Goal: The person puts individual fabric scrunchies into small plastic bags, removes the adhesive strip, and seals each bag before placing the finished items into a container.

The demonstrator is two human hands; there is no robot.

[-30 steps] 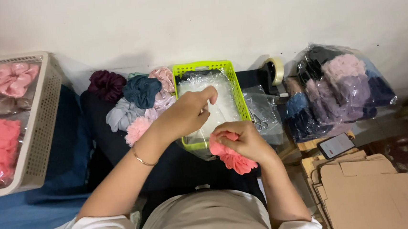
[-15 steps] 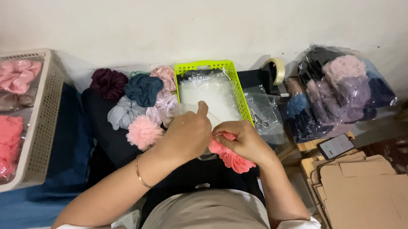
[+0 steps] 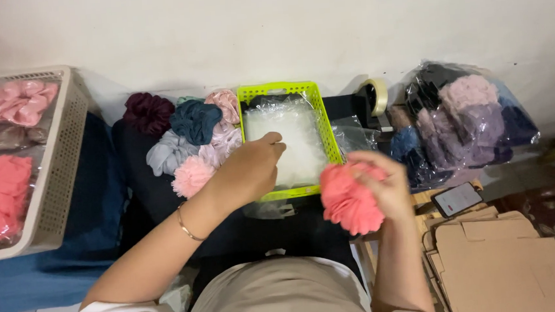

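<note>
My right hand (image 3: pixel 384 184) grips a coral-pink scrunchie (image 3: pixel 351 200), held just right of the front corner of a lime green basket (image 3: pixel 279 91). The basket holds a stack of clear plastic bags (image 3: pixel 295 132). My left hand (image 3: pixel 252 167) rests over the basket's front left part, fingers curled and pinching at the clear bags; whether a bag is lifted I cannot tell. A gold bracelet circles my left wrist. A pile of scrunchies (image 3: pixel 188 139) in maroon, teal, grey, lilac and pink lies left of the basket.
A beige perforated crate (image 3: pixel 63 158) with bagged pink scrunchies stands at the left. A tape roll (image 3: pixel 375 96), a clear bag of dark and lilac scrunchies (image 3: pixel 464 120), a phone (image 3: pixel 456 199) and flat cardboard boxes (image 3: pixel 506 264) lie to the right. A white wall runs behind.
My right hand has carried the coral scrunchie rightward, away from my left hand. My left hand has moved back over the basket onto the clear bags.
</note>
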